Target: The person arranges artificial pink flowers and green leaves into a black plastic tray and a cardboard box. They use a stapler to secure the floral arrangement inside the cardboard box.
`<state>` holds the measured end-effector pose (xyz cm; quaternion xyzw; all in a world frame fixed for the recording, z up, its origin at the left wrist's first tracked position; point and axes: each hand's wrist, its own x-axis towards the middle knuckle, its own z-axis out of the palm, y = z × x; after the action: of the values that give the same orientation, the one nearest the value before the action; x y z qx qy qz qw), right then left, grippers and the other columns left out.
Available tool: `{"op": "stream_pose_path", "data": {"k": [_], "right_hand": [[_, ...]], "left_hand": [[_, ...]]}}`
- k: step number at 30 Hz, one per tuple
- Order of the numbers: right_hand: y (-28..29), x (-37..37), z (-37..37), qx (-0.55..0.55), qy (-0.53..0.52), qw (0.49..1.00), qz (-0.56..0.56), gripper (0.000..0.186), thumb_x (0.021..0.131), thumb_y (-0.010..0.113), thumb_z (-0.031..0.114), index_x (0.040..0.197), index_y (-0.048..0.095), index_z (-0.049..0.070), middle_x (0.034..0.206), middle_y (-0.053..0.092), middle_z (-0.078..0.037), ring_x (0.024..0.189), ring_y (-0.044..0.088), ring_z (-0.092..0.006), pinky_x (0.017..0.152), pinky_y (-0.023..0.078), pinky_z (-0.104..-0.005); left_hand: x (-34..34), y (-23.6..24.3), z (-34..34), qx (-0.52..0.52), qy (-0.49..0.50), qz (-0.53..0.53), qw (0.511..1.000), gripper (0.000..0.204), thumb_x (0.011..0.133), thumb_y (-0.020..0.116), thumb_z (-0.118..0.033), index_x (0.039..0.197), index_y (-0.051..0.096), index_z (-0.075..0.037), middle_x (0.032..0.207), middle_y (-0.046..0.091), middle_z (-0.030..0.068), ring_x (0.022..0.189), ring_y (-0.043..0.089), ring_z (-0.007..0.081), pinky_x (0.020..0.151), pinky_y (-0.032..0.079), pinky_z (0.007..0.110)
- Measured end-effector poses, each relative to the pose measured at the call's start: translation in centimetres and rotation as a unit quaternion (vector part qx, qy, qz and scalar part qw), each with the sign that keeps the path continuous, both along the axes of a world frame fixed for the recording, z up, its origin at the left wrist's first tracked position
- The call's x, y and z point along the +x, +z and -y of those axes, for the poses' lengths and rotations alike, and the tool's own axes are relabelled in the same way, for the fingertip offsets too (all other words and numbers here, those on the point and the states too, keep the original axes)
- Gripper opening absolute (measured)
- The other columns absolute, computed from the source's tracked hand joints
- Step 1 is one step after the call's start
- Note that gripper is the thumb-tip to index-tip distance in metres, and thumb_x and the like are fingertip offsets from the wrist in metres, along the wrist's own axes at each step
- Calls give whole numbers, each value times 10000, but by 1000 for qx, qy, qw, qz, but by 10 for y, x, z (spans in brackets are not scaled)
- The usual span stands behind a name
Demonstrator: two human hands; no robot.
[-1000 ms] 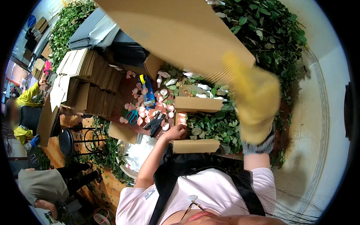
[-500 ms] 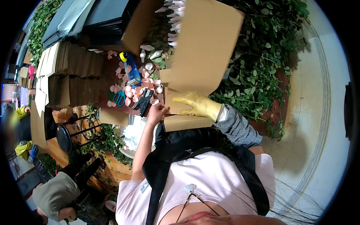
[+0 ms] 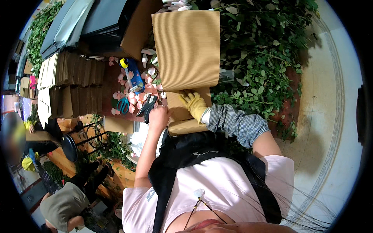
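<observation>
Now the gloved right hand [image 3: 193, 103] presses flat, fingers apart, on the cardboard sheet [image 3: 187, 50] at the counter's middle; the left hand [image 3: 158, 115], curled shut, steadies its near-left corner. Best keep both planted while creasing.

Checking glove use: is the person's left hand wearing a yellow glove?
No: the left hand is bare; the yellow glove is on the right hand.

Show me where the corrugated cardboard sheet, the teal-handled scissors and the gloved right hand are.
corrugated cardboard sheet [image 3: 186, 48]: head view, middle of its ribbed face.
teal-handled scissors [image 3: 123, 104]: head view, on the handle loops.
right hand [image 3: 193, 102]: head view, back of the yellow glove.
</observation>
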<state>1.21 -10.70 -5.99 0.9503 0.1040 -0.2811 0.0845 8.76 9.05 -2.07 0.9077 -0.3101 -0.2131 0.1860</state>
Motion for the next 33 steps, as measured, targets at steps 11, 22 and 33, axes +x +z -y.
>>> {"op": "stream_pose_path", "data": {"k": [11,22,33], "right_hand": [[30,13,-2,-19,18,999,-29,605,913,598,320,1423,508,9,1465,507,-182,1384,428,-342,1161,310,-465],[41,0,7,44,31,997,60,989,766,764,447,1544,288,65,1440,499,-145,1346,433,-313,1096,343,-455],[33,0,15,14,36,999,34,1068,811,708,541,1587,151,64,1557,375,-160,1416,370,-316,1135,303,-442]], "left_hand": [[34,17,102,-126,-82,262,953,263,829,739,-328,780,613,-103,764,672,28,747,683,255,672,526,391],[141,168,-127,-172,235,240,926,315,920,682,-184,1202,672,-43,1225,676,173,1116,660,327,949,523,401],[211,118,-255,111,422,352,828,535,862,714,-521,1139,719,-63,1102,659,231,1077,604,417,939,495,509]]}}
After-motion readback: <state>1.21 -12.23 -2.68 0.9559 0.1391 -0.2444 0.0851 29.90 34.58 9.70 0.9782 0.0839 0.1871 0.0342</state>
